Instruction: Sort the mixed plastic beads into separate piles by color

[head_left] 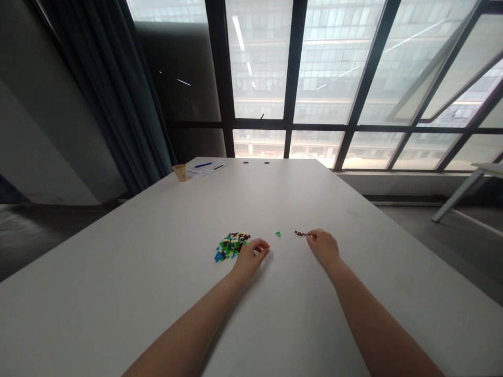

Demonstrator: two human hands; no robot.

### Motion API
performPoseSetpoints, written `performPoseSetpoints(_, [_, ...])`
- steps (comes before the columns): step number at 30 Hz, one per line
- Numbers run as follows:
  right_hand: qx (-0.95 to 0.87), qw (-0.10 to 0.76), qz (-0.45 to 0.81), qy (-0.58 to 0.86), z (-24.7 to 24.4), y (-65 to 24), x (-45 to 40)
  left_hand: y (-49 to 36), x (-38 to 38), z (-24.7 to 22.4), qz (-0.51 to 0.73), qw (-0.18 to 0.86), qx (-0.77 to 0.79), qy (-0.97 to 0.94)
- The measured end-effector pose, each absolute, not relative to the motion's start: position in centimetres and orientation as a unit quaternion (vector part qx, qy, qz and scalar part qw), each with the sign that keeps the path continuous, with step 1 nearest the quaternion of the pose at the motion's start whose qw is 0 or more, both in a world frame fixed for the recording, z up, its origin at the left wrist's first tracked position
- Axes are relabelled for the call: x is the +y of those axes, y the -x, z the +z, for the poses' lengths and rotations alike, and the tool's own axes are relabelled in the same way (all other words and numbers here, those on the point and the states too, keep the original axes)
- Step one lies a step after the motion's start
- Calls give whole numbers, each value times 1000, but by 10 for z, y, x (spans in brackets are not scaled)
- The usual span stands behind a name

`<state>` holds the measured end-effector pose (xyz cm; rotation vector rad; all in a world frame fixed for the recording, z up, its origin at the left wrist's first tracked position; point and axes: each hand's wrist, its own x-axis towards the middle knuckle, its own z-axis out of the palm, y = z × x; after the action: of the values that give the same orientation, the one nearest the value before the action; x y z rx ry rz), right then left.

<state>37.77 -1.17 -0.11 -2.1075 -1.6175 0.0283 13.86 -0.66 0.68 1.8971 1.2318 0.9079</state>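
My left hand (253,254) is just right of a pile of small toy bricks (231,246) in blue, green, pale yellow and brown, partly covering its right edge. Its fingers curl in toward the thumb; whatever they hold, if anything, is too small to make out. My right hand (324,245) rests lower on the table, with finger and thumb pinched at the right end of a short row of dark brown bricks (299,233). Between both hands, slightly farther off, lie a few green bricks (278,233).
The white table (275,199) stretches toward the windows. At its far left stand a tan cup (181,173) and papers (196,169) with a blue pen (203,165) on top. Two dark round discs lie near the far edge. A dark curtain (106,89) hangs left.
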Motion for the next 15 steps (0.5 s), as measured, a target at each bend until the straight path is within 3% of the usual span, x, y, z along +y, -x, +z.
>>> performPoseSetpoints(7, [-585, 161, 6, 795, -6, -379, -8, -130, 3, 3, 373, 308, 491, -724])
performPoseSetpoints(15, [-561, 263, 103, 778, -4, -385, -8, -98, 31, 11, 400, 237, 565, -682])
